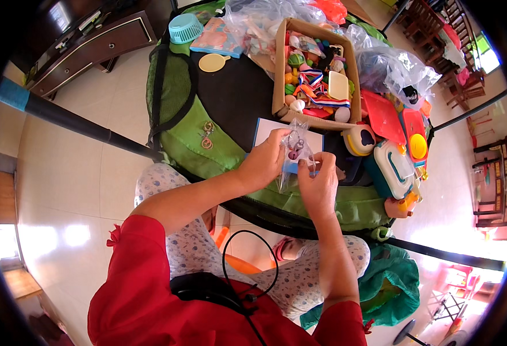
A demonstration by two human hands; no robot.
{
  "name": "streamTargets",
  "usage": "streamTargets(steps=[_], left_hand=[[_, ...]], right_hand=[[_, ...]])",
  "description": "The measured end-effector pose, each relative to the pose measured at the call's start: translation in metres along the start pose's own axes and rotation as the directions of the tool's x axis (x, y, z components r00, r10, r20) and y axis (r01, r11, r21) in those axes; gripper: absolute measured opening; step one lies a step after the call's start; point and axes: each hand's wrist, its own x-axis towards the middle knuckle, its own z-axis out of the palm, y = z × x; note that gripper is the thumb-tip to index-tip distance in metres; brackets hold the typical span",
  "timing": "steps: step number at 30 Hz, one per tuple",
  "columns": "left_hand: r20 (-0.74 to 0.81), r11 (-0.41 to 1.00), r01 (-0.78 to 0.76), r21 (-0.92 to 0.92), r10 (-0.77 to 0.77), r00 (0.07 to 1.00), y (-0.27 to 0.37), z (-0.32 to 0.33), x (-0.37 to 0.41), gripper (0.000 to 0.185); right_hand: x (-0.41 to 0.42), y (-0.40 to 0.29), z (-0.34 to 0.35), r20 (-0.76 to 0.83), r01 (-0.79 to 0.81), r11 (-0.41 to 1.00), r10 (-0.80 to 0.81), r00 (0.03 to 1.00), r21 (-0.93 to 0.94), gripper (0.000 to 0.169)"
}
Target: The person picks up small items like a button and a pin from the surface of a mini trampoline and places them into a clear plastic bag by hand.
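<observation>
Between my two hands is a small clear plastic bag [284,175]. A keychain with a purplish bell [294,153] shows through the plastic. My left hand [267,159] pinches the bag's upper left side, and my right hand [320,179] has thumb and fingers on its lower right edge. Beneath them lies a flat white and blue item [265,132], partly covered by the hands. On the green fabric rim [184,151] to the left rests another keychain with metal rings [207,136].
A cardboard box [280,73] of small toys and a striped ribbon stands beyond my hands. Plastic bags [378,69], a red tray [383,116] and a teal-and-white case [394,168] crowd the right. A blue basket [185,28] sits back left. Dark poles [93,125] flank the round surface.
</observation>
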Motion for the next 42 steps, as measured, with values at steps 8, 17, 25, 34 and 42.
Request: streamTargets(steps=[8,17,25,34,42], left_hand=[[0.053,0.995,-0.021,0.100,0.016,0.998,0.016,-0.004,-0.004,0.042],[-0.154,0.987,-0.118,0.113,0.134,0.979,0.000,-0.004,0.004,0.043],[0.110,0.923,-0.147,0.357,0.114,0.987,-0.006,-0.018,0.012,0.039],[-0.278,0.760,0.296,0.579,-0.157,0.948,-0.068,-0.102,0.039,0.036],[-0.220,0.455,0.292,0.841,-0.206,0.954,-0.121,-0.099,-0.002,0.036]], right_hand=[[-0.008,0.021,0.009,0.259,-0.254,0.948,0.201,0.945,0.193,0.026],[-0.010,-0.002,0.004,0.106,0.351,0.921,-0.337,0.935,-0.168,0.025],[-0.015,-0.001,0.006,0.121,0.122,0.992,-0.116,0.986,-0.041,0.021],[0.006,0.017,-0.023,0.128,-0.279,0.953,0.264,0.956,0.121,0.017],[0.012,0.019,-0.034,0.095,-0.270,0.947,0.257,0.962,0.173,0.014]])
